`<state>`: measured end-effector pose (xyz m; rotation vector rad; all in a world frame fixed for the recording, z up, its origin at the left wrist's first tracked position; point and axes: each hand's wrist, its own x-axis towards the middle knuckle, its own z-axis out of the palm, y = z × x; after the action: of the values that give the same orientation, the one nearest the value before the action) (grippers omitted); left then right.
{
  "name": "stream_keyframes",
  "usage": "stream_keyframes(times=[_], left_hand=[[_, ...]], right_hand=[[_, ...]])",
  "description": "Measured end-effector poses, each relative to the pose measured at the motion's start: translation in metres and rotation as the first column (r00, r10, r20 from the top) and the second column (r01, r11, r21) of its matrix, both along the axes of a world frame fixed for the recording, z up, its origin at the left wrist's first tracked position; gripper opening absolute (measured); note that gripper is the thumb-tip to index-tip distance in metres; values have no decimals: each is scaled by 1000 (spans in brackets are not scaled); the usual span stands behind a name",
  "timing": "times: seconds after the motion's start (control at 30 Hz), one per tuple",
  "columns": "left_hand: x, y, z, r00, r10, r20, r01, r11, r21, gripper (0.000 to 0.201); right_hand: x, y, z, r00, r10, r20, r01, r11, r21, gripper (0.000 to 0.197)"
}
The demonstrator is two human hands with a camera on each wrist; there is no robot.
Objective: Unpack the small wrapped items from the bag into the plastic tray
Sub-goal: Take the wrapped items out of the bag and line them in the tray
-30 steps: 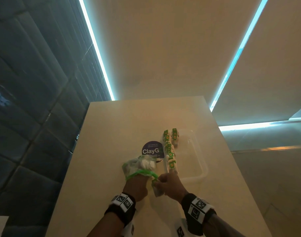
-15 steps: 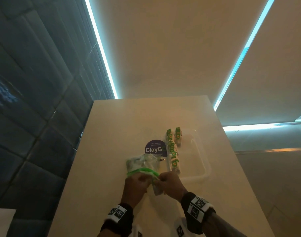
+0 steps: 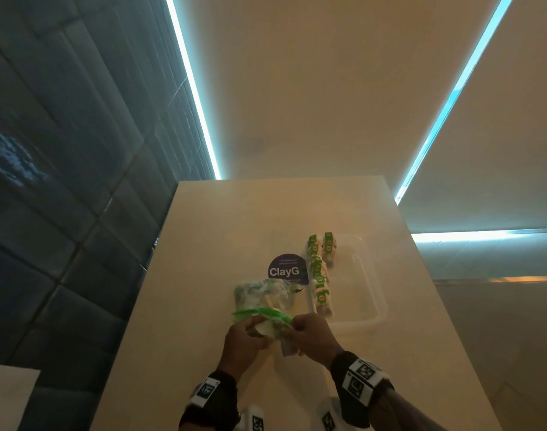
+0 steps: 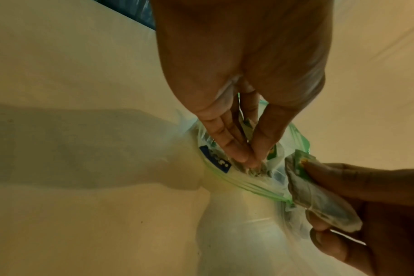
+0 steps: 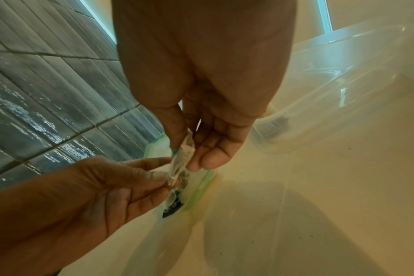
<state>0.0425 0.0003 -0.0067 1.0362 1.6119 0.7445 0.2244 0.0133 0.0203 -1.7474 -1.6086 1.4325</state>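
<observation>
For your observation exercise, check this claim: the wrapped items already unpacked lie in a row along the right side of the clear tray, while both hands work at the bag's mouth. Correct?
Not quite. The wrapped items lie along the left side of the clear tray, as the head view shows. The left hand and right hand do work at the bag mouth.

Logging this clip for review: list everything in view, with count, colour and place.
Zip bag: one, clear with green seal, on the table left of the tray, mouth toward the person.
Wrapped items in tray: several, exact count unclear, white with green print, along the tray's left side.
Wrapped item: one, whitish, at the bag mouth.
Plastic tray: one, clear.
ClayG sticker: one, dark purple, beyond the bag.
Table: one, cream.
Wrist bands: two, black.
Left hand: fingers in the bag mouth.
Right hand: pinches the wrapped item.
</observation>
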Motion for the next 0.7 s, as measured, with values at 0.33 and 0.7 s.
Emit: stream_keyframes(times=[0.33,0.7], left_hand=[[-4,-3,22,983,-72,-170,101,980,171,8],[-13,-2,34,987,-163,14,161,985,68,2]], right_hand=[[2,-3,3,999,-3,-49,6,997,77,24],[-10,0,19,983,158,-92,-125,949,288,15]])
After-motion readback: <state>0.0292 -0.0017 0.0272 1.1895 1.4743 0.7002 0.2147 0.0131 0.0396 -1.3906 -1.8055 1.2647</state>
